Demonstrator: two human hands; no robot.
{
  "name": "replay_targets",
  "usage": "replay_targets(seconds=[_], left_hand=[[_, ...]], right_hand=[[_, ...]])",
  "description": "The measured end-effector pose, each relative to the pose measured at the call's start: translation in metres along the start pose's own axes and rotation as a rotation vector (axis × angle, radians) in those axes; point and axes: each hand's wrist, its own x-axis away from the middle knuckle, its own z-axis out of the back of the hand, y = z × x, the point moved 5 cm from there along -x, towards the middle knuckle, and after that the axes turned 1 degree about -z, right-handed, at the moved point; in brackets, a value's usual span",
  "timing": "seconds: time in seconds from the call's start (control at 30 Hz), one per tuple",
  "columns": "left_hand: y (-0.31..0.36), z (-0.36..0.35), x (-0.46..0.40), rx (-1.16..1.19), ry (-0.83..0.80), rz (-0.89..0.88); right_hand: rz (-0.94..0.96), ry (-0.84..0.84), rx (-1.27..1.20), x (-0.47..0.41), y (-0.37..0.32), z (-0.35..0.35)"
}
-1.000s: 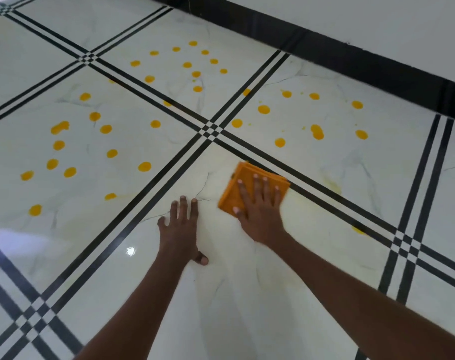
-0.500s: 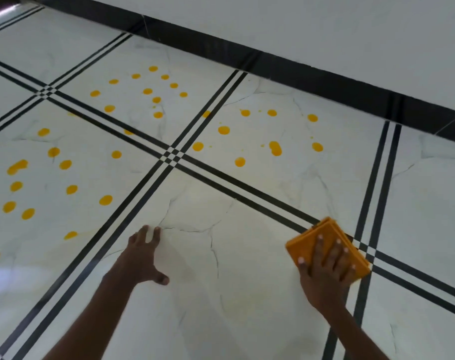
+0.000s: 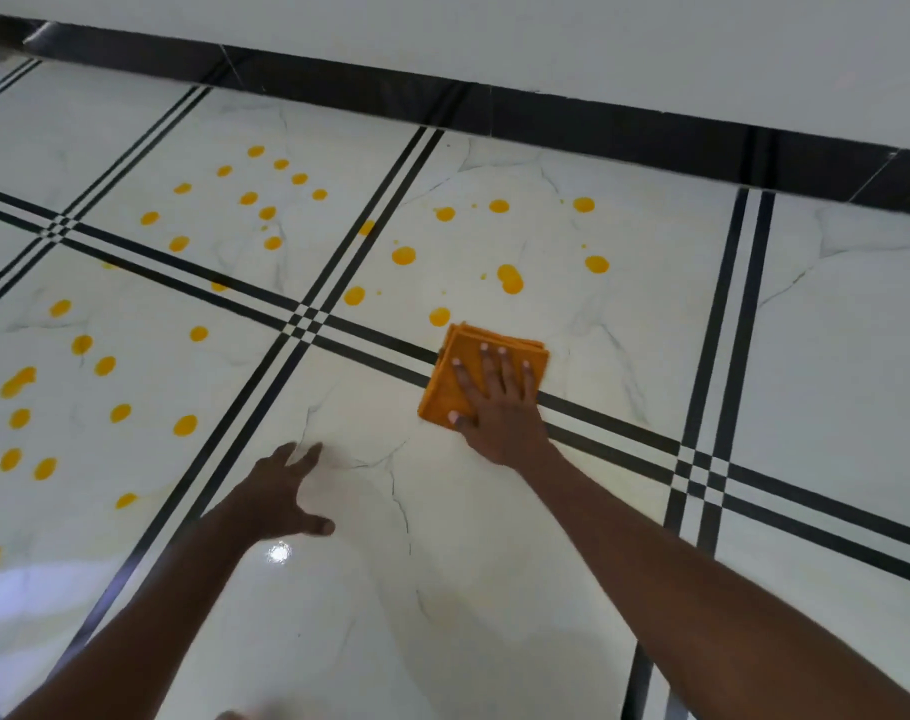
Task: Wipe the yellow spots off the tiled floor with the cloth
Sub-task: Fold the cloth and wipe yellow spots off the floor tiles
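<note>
Orange cloth [image 3: 473, 374] is lying folded on the tiled floor [image 3: 494, 589], straddling a black grout line.
Right hand [image 3: 499, 407] is pressing it flat with fingers spread straight, just beside the nearest yellow spots [image 3: 440, 316]; left hand [image 3: 281, 491] is resting on bare tile, fingers relaxed and holding nothing, while more spots are dotting the tiles farther left.

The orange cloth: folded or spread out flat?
Folded. The orange cloth is a compact square with several stacked layer edges showing along its far side, pressed to the tiled floor under the right hand.
</note>
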Motion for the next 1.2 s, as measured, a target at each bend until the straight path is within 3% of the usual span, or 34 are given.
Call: replay_targets(seconds=[0.2, 0.3, 0.37, 0.5, 0.6, 0.77, 0.9, 1.03, 1.2], left_hand=[[0.062, 0.011, -0.025, -0.082, 0.091, -0.131], [0.071, -0.001, -0.034, -0.184, 0.124, -0.148], [0.066, -0.005, -0.036, -0.223, 0.171, -0.153], [0.054, -0.006, -0.037, -0.228, 0.210, -0.211], [0.041, -0.004, -0.037, -0.231, 0.204, -0.227], [0.029, -0.005, -0.034, -0.174, 0.229, -0.257], [0.017, -0.009, -0.035, -0.150, 0.269, -0.255], [0.016, -0.008, -0.036, -0.139, 0.271, -0.246], [-0.003, 0.007, -0.033, -0.133, 0.267, -0.173]], right_hand=[[-0.356, 0.161, -0.025, 0.108, 0.073, 0.013], [-0.493, 0.160, -0.033, 0.173, 0.047, 0.001], [-0.446, 0.126, -0.059, 0.179, -0.003, -0.016], [-0.137, 0.050, -0.031, 0.155, -0.097, -0.043], [-0.048, 0.014, 0.004, 0.151, -0.095, -0.041], [-0.099, 0.039, 0.045, 0.147, -0.046, -0.024], [-0.138, 0.092, 0.057, 0.059, -0.023, -0.015], [-0.255, 0.104, -0.015, -0.026, -0.061, -0.015], [0.038, 0.055, 0.038, 0.020, -0.110, -0.022]])
